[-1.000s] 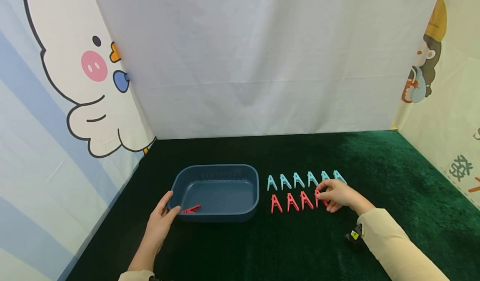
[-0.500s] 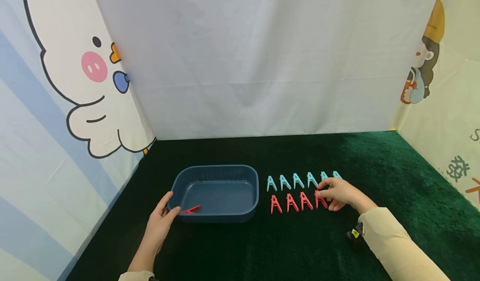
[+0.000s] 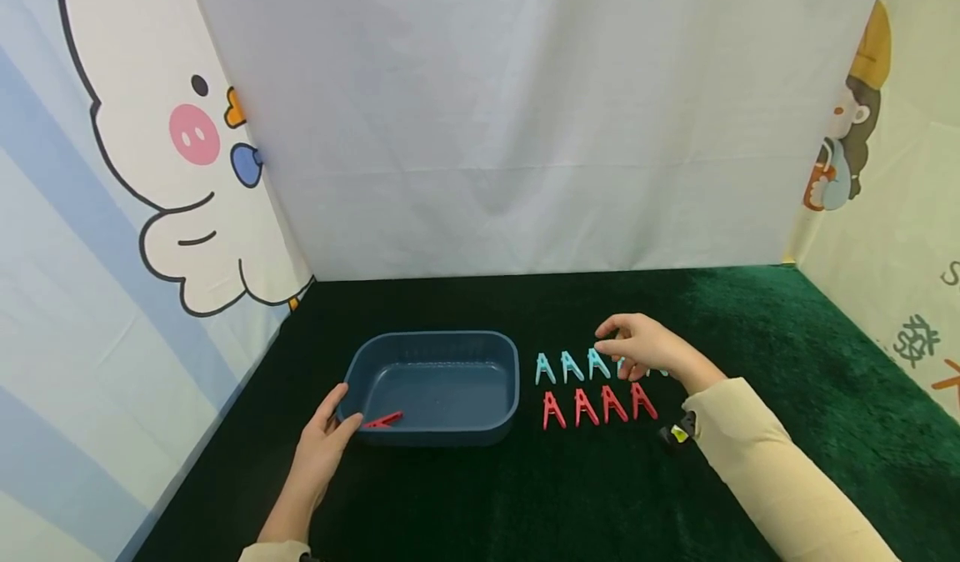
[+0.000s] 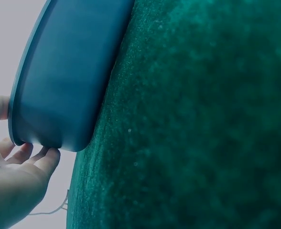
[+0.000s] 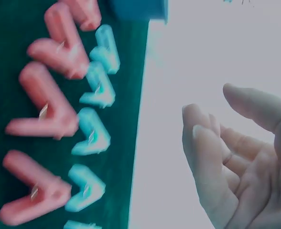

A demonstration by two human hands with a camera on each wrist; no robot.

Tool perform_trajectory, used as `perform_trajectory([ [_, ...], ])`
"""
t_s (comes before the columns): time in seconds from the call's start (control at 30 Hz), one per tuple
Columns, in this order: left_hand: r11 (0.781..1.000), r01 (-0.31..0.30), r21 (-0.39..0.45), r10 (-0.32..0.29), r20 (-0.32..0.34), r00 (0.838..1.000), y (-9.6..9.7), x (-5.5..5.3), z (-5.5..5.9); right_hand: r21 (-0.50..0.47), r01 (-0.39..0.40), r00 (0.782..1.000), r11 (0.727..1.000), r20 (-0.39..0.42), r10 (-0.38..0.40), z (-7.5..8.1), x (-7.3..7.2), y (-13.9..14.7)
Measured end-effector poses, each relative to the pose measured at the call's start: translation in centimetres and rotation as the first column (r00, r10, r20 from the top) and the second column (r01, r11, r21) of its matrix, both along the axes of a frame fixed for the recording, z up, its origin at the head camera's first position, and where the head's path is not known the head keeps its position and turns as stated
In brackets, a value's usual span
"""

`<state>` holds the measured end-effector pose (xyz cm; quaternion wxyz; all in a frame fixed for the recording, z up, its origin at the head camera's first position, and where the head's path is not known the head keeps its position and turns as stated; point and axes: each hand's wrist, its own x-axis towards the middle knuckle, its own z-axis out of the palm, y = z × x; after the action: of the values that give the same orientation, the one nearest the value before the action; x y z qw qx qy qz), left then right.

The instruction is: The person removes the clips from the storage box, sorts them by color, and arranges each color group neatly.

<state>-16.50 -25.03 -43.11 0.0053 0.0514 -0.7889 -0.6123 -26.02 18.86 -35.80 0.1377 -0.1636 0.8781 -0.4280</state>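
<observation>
My left hand [image 3: 318, 445] grips the left end of a blue plastic basin [image 3: 480, 434], thumb at the rim and fingers against the outer wall [image 4: 59, 81]. One red clothespin [image 3: 384, 419] lies inside, near the basin's front left corner. Over the row of light-blue clothespins [image 3: 569, 366] hovers my right hand [image 3: 648, 348], holding nothing, thumb and fingers apart in the right wrist view. It hides part of that row's right end. In front runs a row of several red clothespins [image 3: 643, 401], laid with their legs spread.
Dark green cloth [image 3: 570, 495] covers the table. A white curtain [image 3: 510, 128] hangs along the back edge. Printed panels stand at the left [image 3: 172, 237] and right [image 3: 900, 237]. Both clothespin rows lie just right of the basin.
My right hand has let go of the rightmost red clothespin, which stays in its row, and has risen up and left over the light-blue ones. My left hand and the basin keep their place.
</observation>
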Motion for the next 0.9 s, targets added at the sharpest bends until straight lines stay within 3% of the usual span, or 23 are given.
perform_trajectory([
  [0.43,1.0,-0.005,-0.005,0.005,-0.016,1.0,-0.2,0.3,0.0,0.003,-0.087,0.996,0.996,0.017,0.087,1.8,-1.0,-10.2],
  [0.7,1.0,-0.007,-0.024,0.006,-0.036,0.999,0.1,0.2,0.0,0.014,-0.177,0.983,0.984,0.043,0.177,1.3,-0.4,-14.6],
  [0.9,1.0,-0.005,-0.028,0.004,-0.042,0.999,0.0,0.3,-0.1,0.01,-0.201,0.976,0.979,0.083,0.2,0.4,-0.3,-16.7],
])
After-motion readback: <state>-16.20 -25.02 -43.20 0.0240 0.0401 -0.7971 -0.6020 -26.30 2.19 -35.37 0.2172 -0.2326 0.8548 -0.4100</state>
